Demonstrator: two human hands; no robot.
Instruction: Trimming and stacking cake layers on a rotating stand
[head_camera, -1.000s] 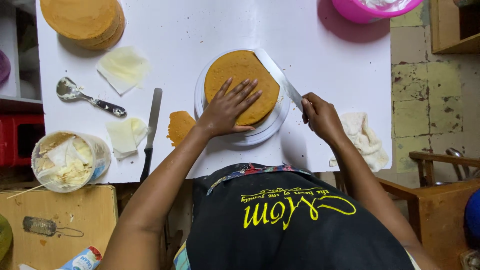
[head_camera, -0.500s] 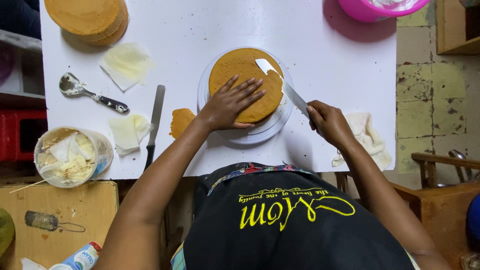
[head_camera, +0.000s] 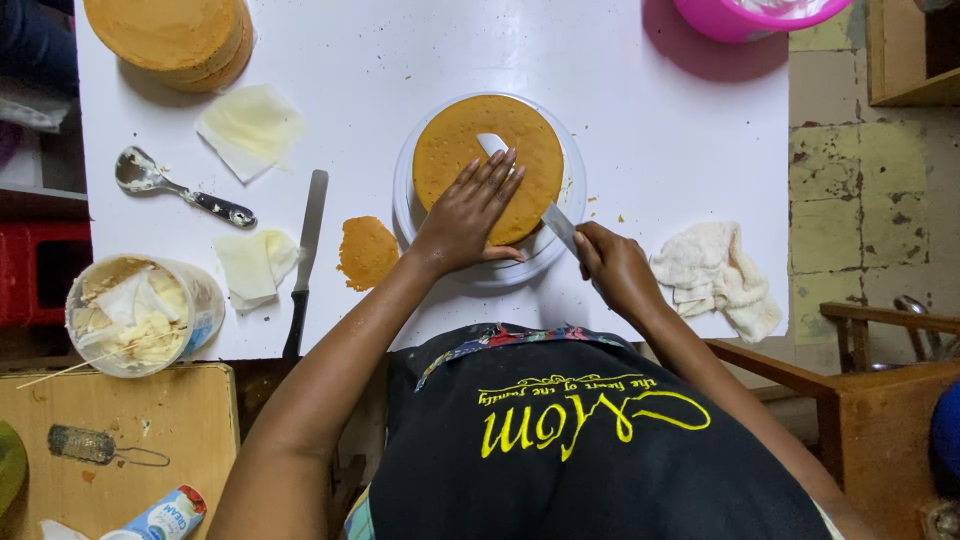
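A round golden cake layer (head_camera: 470, 150) lies on a white round stand (head_camera: 575, 190) in the middle of the white table. My left hand (head_camera: 470, 212) presses flat on the cake's near part, fingers spread. My right hand (head_camera: 612, 265) grips the handle of a long knife (head_camera: 558, 225) at the stand's near right edge. The blade runs across the cake and its tip shows just past my left fingertips.
A cut-off cake piece (head_camera: 366, 251) lies left of the stand, beside a long spatula (head_camera: 306, 250). A stack of cake layers (head_camera: 175, 35), paper squares (head_camera: 250, 125), a scoop (head_camera: 165, 185) and a tub (head_camera: 140, 315) sit at left. A cloth (head_camera: 715, 275) lies right; a pink bowl (head_camera: 755, 15) stands at the far right edge.
The knife blade has swung from the cake's right edge in over the cake, toward my left fingertips. My right hand has shifted left, closer to the stand.
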